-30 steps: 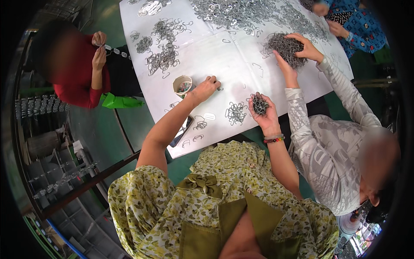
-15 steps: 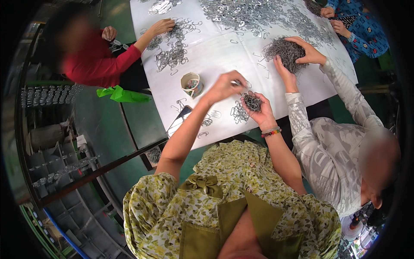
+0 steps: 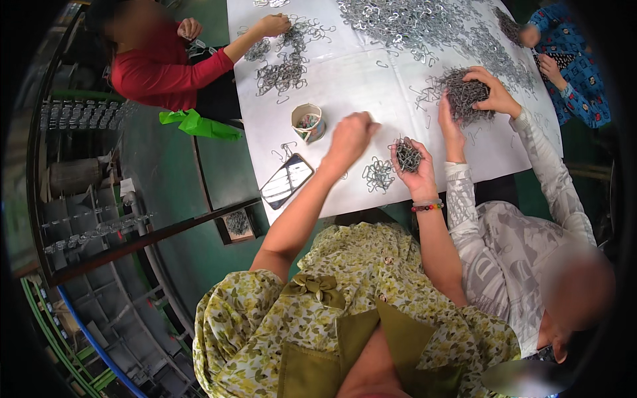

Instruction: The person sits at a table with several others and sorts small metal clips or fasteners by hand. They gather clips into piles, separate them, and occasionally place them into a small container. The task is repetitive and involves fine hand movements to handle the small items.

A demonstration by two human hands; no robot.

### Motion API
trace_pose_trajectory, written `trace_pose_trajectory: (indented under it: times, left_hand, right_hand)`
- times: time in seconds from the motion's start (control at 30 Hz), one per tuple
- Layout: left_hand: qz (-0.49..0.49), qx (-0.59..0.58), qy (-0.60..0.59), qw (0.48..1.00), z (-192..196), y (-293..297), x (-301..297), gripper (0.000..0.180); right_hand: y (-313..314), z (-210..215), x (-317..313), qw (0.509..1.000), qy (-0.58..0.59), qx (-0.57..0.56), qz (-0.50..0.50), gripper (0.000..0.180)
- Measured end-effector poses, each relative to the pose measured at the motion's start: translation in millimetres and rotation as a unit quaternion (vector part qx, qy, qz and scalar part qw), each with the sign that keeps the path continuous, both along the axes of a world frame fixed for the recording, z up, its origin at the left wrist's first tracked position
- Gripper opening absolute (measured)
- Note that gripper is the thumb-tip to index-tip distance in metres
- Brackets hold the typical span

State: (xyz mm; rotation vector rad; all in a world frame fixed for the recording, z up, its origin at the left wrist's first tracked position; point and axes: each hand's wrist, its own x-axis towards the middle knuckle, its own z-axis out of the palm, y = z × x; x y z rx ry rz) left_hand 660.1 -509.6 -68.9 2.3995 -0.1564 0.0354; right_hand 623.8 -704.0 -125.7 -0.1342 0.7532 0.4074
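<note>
A person's right hand (image 3: 415,174) cups a tangled clump of metal wire clips (image 3: 407,154), fingers curled up around it, palm raised just above the near edge of the table (image 3: 345,73), a beaded bracelet (image 3: 426,206) on the wrist. The left hand (image 3: 350,136) hovers just beside it over the white sheet, fingers drawn together into a loose fist; whether anything is pinched inside that grip cannot be told. Between and just below the two hands a small loose pile of clips (image 3: 378,174) lies on the sheet. To the left of the left hand stands a small paper cup (image 3: 307,123) with coloured bits inside, and nearer the table's edge a smartphone (image 3: 286,181) lies flat, tilted at an angle. At the person's right a co-worker in a grey patterned sleeve (image 3: 541,166) presses both hands around a larger heap of clips (image 3: 464,96). Across the table a co-worker in a red top (image 3: 162,73) reaches into scattered clips (image 3: 285,66), and a wide spread of clips (image 3: 424,26) covers the far end of the sheet. A crumpled green bag (image 3: 198,125) sits beside the table's left edge
</note>
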Motion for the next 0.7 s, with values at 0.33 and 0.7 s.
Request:
trace_pose_trajectory:
  times: [0.33,0.7]
  left_hand:
    - [0.089,0.184,0.116,0.972,-129.0,4.0,5.4,0.019]
    - [0.029,0.08,0.085,0.993,-127.0,6.3,-1.8,0.028]
  right_hand:
    - [-25.3,12.1,-24.7,0.999,-0.007,-0.008,0.031,0.014]
    - [-14.8,23.9,-46.3,0.997,0.005,-0.012,0.08,0.012]
